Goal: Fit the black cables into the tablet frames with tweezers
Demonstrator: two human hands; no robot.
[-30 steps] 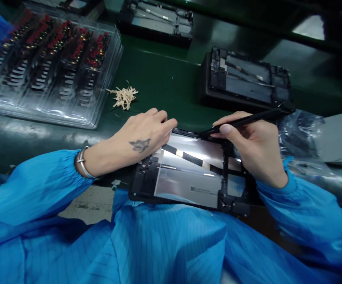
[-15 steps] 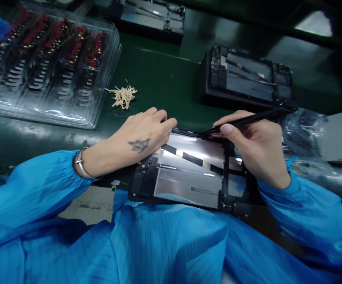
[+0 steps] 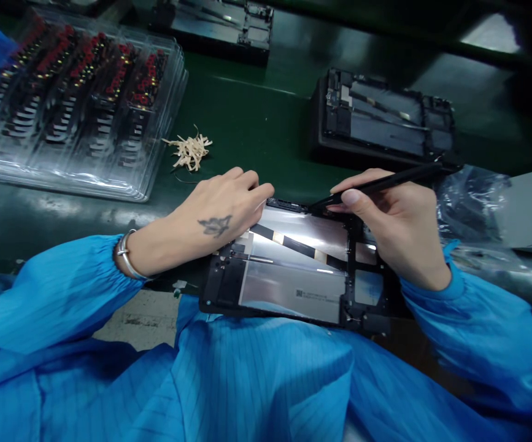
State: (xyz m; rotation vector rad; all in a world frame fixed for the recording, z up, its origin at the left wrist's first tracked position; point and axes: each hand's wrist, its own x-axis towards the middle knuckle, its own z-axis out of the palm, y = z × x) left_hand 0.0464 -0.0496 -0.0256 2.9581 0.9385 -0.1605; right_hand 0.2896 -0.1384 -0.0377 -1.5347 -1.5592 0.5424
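Your left hand presses flat on the open tablet frame at the tabletop edge. Right hand grips a black stylus, tip at the top edge. Seating probably unfinished; contact point too small to see.

left hand steadying device frame, right hand gripping black stylus

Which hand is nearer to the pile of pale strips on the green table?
Left. The left hand lies just below the strips, apart from them. The right hand, holding a black tool, is farther right.
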